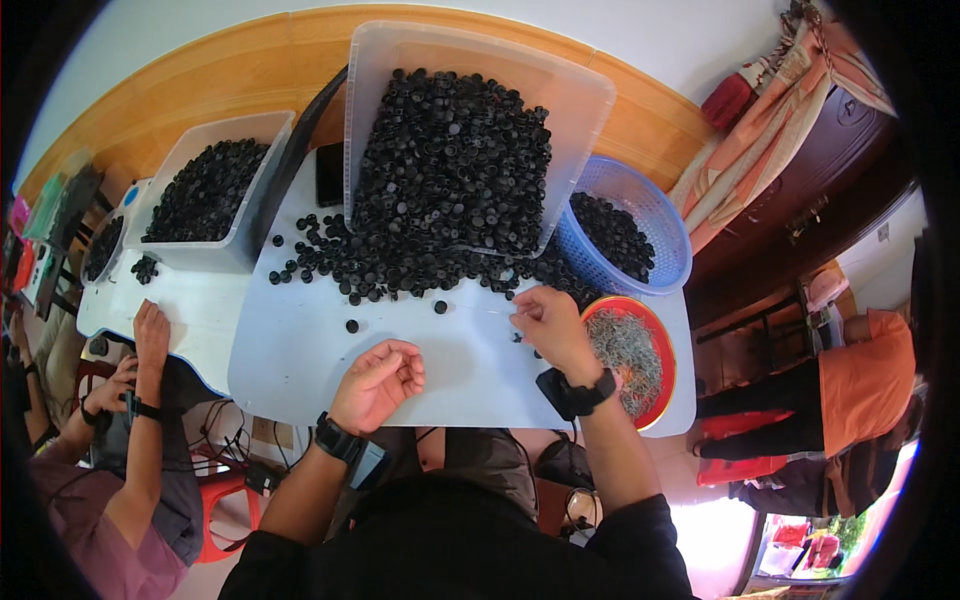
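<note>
White tabletop [300,350] carries a heap of black caps [420,265] spilling from a tilted clear bin [575,100]. My right hand [548,325] pinches something small near the heap; my left hand [378,382] rests loosely curled, empty. Caps look light, stiff; grip by the rim.

Whatever the right hand [548,325] pinches is too small to tell.

black caps [450,170] | blue basket [668,225] | red dish [668,372] | white table [300,345]
</note>
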{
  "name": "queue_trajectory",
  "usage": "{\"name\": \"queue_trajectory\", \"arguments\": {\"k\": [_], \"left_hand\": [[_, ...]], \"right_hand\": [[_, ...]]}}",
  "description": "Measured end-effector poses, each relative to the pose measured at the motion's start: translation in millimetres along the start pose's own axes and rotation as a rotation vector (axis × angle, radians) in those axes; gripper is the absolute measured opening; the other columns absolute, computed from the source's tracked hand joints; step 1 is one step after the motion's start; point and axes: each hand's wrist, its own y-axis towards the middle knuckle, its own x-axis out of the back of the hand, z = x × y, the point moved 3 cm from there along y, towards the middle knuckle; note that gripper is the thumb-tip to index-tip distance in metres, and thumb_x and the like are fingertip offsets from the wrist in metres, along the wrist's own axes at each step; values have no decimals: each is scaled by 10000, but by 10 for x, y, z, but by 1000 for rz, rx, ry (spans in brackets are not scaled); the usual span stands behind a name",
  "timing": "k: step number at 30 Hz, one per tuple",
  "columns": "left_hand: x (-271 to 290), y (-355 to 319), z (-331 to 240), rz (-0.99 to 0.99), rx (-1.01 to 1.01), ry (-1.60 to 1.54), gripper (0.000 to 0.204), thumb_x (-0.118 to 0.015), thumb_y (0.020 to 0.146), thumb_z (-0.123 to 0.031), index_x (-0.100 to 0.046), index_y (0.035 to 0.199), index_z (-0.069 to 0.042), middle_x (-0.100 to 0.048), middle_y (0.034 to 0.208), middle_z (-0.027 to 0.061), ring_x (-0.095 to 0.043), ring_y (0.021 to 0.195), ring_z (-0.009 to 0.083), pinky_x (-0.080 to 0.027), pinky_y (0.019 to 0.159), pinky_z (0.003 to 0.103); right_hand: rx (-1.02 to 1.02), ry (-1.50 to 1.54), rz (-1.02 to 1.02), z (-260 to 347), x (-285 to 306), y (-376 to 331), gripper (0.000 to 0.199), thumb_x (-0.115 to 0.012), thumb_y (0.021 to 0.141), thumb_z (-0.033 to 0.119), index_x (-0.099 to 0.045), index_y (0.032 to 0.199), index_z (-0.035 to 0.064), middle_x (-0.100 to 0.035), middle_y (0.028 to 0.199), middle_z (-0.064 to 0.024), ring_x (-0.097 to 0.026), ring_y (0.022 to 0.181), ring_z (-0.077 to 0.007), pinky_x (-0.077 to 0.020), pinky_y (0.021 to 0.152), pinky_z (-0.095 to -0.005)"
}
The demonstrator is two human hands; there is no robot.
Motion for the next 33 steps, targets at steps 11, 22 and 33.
{"name": "queue_trajectory", "arguments": {"k": [11, 22, 33], "left_hand": [[-5, 4, 16, 18, -4, -27, 192, -472, 920, -163, -534, 1022, -14, -563, 908, 78, -549, 828, 163, -460, 755, 298], [-38, 3, 17, -6, -30, 23, 187, -488, 904, -153, -544, 1003, -5, -558, 886, 73, -534, 803, 162, -450, 718, 287], [-465, 277, 846, -141, 184, -339, 311, -470, 922, -299, -500, 1060, -22, -584, 916, 92, -549, 846, 202, -445, 788, 344]], "right_hand": [[237, -790, -192, -230, -158, 410, 209, -654, 640, 4, -602, 842, -19, -568, 808, -174, -590, 726, -302, -483, 674, -358], [-13, 1036, 207, 83, -116, -356, 201, -604, 810, 28, -602, 1001, -34, -593, 830, -109, -551, 662, -141, -459, 539, -246], [-141, 902, -170, 38, -482, -579, 70, -591, 820, 30, -585, 867, -20, -589, 740, -66, -554, 601, -112, -440, 485, -220]]}}
